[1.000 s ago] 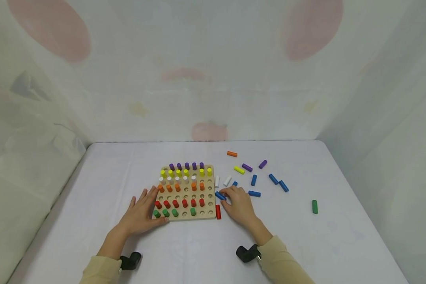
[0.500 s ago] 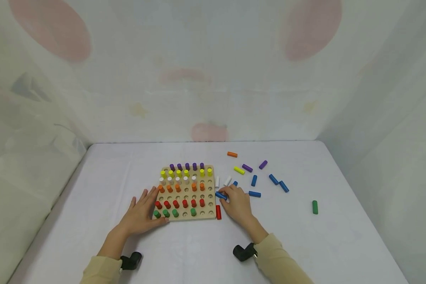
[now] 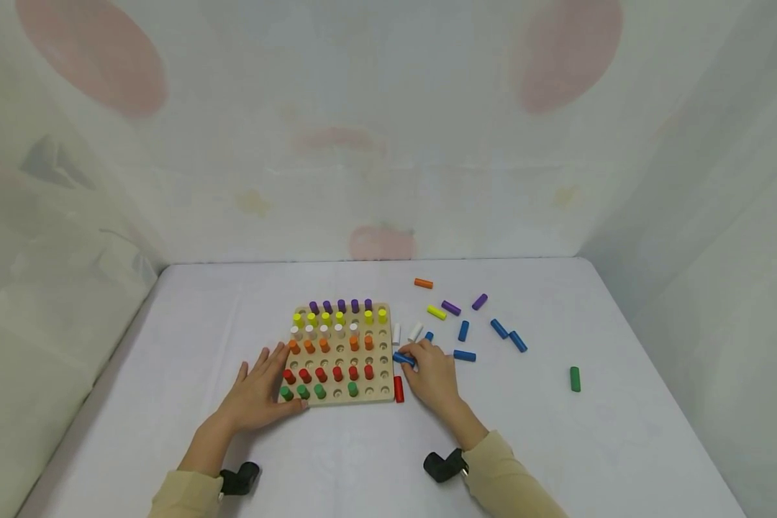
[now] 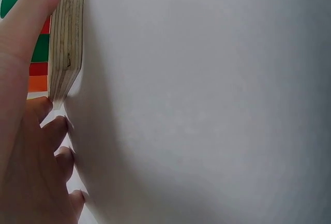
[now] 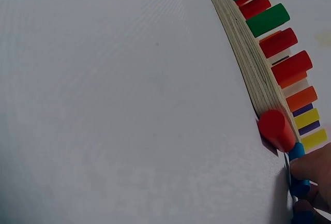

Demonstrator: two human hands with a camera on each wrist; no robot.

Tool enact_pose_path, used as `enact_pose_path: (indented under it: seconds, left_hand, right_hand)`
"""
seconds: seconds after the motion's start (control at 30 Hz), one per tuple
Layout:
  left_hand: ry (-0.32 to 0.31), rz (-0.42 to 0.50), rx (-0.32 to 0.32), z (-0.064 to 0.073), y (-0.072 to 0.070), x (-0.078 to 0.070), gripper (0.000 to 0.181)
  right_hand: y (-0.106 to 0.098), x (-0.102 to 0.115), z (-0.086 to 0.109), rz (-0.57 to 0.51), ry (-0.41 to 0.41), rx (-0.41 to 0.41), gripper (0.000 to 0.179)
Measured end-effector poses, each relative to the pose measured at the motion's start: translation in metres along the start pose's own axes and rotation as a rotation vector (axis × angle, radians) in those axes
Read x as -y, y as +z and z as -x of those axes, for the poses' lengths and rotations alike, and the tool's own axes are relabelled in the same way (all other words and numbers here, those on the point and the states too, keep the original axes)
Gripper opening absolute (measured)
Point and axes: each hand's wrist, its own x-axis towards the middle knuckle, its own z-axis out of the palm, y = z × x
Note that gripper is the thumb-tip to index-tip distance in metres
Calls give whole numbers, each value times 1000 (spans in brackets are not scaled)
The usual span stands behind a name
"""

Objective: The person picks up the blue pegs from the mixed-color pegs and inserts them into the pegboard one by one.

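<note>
A wooden pegboard (image 3: 380, 396) carries rows of purple, yellow, white, orange, red and green pegs. My left hand (image 3: 252, 394) rests against its left side, fingers spread, with the thumb at the front edge. The left wrist view shows that thumb against the board's layered edge (image 4: 67, 35). At the right side of the board, my right hand (image 3: 437, 374) pinches a blue peg (image 3: 401, 357) between thumb and finger, low over the table. A red peg (image 3: 398, 389) lies just in front of that hand, along the board's edge.
Two white pegs (image 3: 416, 332) and another blue peg (image 3: 429, 336) lie just beyond the right hand. Farther right are several blue pegs (image 3: 464, 355), purple pegs (image 3: 451, 308), a yellow peg (image 3: 437, 312), an orange peg (image 3: 424, 283) and a green peg (image 3: 575, 379).
My right wrist has shifted slightly left, and the blue peg in its fingers has turned a little flatter. The left hand stays in place on the board.
</note>
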Motion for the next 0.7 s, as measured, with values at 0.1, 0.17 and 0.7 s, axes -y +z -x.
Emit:
enact_pose_path:
  seconds: [0.1,0.17,0.7]
  left_hand:
    - [-1,2,1,0,1,1,111]
    - [-1,3,0,0,1,1,112]
    - [2,10,-7,-1,3,2,111]
  right_hand:
    - [1,0,1,-9,-5,-12,19]
    - [1,0,2,-15,-11,-29,19]
    - [-4,0,4,-80,-67,-129,19]
